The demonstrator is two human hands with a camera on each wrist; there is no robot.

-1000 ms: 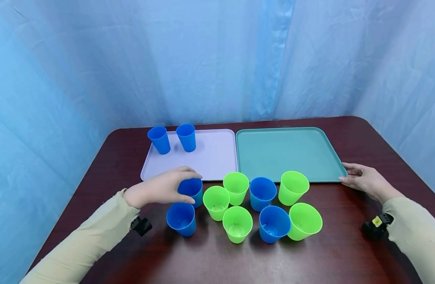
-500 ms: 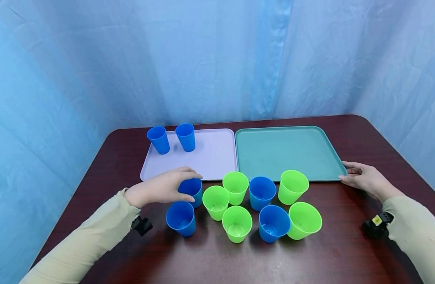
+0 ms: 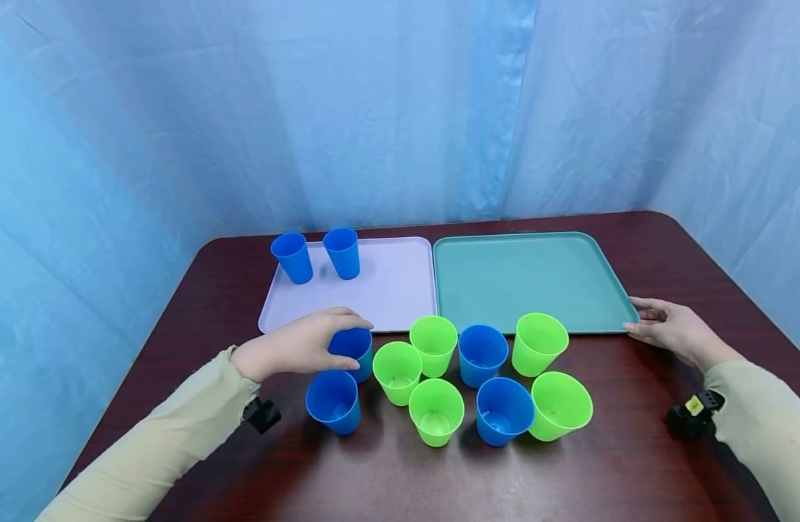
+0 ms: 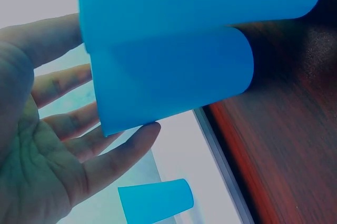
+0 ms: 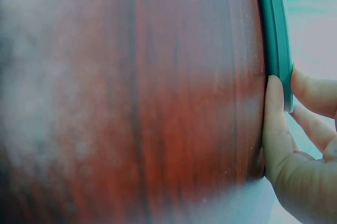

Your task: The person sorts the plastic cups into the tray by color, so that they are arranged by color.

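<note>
My left hand [image 3: 357, 344] grips a blue cup [image 3: 362, 357] that stands on the dark table just in front of the lilac tray [image 3: 393, 290]. In the left wrist view the thumb and fingers [image 4: 121, 145] lie on either side of that cup [image 4: 174, 81]. My right hand [image 3: 635, 317] holds the near right corner of the teal tray [image 3: 524, 283]. The right wrist view shows the thumb [image 5: 274, 129] on the tray's front rim [image 5: 276, 34] and the fingers round the corner.
Two blue cups [image 3: 293, 257] [image 3: 343, 252] stand upright at the back left of the lilac tray. Several blue and green cups cluster on the table [image 3: 387, 478] in front of both trays, among them a blue one [image 3: 334, 402] and a green one [image 3: 560, 407]. A blue curtain hangs behind.
</note>
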